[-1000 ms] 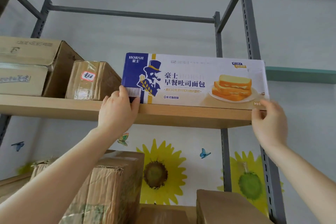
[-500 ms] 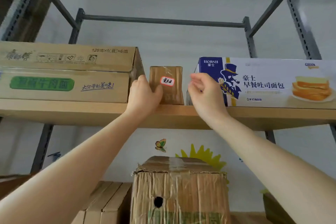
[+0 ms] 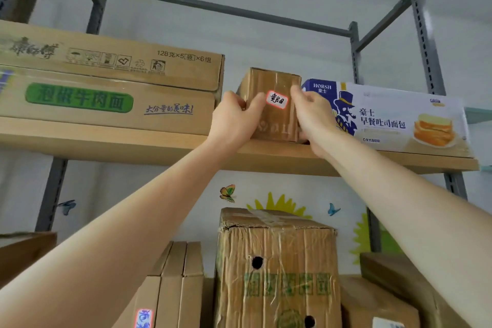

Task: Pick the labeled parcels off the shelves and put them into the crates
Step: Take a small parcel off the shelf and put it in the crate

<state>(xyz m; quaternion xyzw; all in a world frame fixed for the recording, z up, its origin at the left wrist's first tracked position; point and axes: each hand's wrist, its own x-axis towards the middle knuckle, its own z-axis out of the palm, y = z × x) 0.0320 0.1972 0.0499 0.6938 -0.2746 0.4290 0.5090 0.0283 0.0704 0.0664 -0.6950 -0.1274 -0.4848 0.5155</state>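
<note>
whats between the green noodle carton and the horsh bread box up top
A small labeled parcel, gripped by the left hand and right hand on either side; head view shows it.

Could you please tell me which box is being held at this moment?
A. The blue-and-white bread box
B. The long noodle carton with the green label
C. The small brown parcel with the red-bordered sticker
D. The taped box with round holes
C: the left grip and right grip clasp opposite sides of the small brown parcel, between the noodle carton and the bread box.
</note>
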